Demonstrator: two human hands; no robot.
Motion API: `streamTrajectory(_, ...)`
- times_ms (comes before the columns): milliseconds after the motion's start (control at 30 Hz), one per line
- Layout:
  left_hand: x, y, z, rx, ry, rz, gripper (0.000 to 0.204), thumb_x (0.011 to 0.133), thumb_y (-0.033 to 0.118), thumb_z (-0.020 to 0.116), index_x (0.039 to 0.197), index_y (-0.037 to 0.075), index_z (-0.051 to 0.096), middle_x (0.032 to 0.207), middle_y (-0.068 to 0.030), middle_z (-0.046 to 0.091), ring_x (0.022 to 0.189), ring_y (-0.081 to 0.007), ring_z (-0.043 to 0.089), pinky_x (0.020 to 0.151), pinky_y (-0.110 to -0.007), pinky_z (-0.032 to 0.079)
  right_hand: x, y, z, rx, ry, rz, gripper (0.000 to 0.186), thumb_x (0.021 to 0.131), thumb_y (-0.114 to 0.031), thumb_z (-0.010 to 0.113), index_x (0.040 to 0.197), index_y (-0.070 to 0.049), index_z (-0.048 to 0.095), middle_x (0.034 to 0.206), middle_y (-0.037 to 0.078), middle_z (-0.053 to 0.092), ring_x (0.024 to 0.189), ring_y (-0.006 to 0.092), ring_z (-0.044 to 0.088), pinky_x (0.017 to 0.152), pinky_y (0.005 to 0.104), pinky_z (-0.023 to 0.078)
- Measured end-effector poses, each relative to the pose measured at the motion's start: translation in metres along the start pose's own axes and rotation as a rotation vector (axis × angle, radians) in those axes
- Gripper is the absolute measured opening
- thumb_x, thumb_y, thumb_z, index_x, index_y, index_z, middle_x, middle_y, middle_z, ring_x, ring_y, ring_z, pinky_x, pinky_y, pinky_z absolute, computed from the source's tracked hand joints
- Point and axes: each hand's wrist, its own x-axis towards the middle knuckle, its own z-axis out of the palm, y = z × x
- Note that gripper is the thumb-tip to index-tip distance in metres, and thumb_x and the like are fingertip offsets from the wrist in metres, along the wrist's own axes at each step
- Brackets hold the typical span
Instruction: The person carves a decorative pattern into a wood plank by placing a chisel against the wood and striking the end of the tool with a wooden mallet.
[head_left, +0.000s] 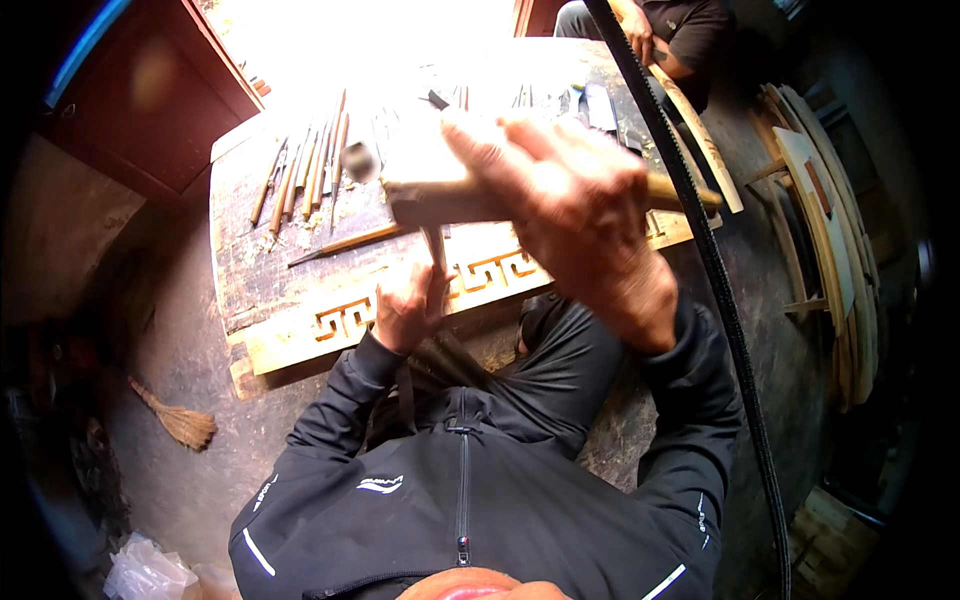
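Note:
My left hand (405,308) grips an upright chisel (435,268) at a long wooden board (285,343) with a cut fretwork pattern along it, lying on the bench's near edge. My right hand (578,200) is wrapped round a wooden mallet (420,203), slightly blurred, whose head is over the top of the chisel. Whether the two touch I cannot tell. Several chisels and files (305,175) lie on the worn bench (245,255) to the left, with wood shavings around them and a longer file (335,247) just beyond the board.
A person's hand (638,35) holds a curved wooden strip (700,120) at the top right. A black strap (745,380) hangs down the right of the view. Stacked panels (825,230) stand at the right, a straw broom (175,420) lies at left, and red doors (150,110) stand behind.

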Motion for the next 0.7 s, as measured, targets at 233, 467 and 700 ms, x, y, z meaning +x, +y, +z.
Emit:
streamTrajectory(233, -0.031, 0.014, 0.009, -0.420, 0.415, -0.402, 0.013, 0.108, -0.002, 0.077, 0.119, -0.003, 0.070, 0.101, -0.0145, 0.085, 0.093, -0.0160, 0.082, 0.086, -0.031, 0.064, -0.028, 0.015, -0.004, 0.267, 0.154, 0.185, 0.067, 0.084, -0.015, 0.094, 0.148, -0.013, 0.074, 0.112, 0.014, 0.082, 0.097, 0.0326, 0.082, 0.084, 0.0409, 0.066)
streamTrajectory(467, -0.045, 0.025, 0.009, -0.283, 0.276, -0.413, 0.016, 0.107, -0.001, 0.078, 0.120, -0.003, 0.070, 0.101, -0.0149, 0.085, 0.093, -0.0157, 0.080, 0.082, -0.031, 0.064, -0.053, 0.009, 0.009, 0.463, 0.051, 0.301, 0.070, 0.083, -0.014, 0.095, 0.149, -0.012, 0.072, 0.121, 0.016, 0.082, 0.106, 0.0338, 0.082, 0.090, 0.0411, 0.066)
streamTrajectory(700, -0.041, 0.021, 0.014, -0.286, 0.305, -0.387, 0.016, 0.106, -0.002, 0.079, 0.120, -0.003, 0.070, 0.098, -0.0138, 0.084, 0.088, -0.0162, 0.080, 0.079, -0.031, 0.063, -0.052, 0.013, 0.003, 0.447, -0.001, 0.316, 0.075, 0.085, -0.008, 0.097, 0.155, -0.013, 0.069, 0.131, 0.017, 0.082, 0.119, 0.0311, 0.083, 0.101, 0.0386, 0.066)
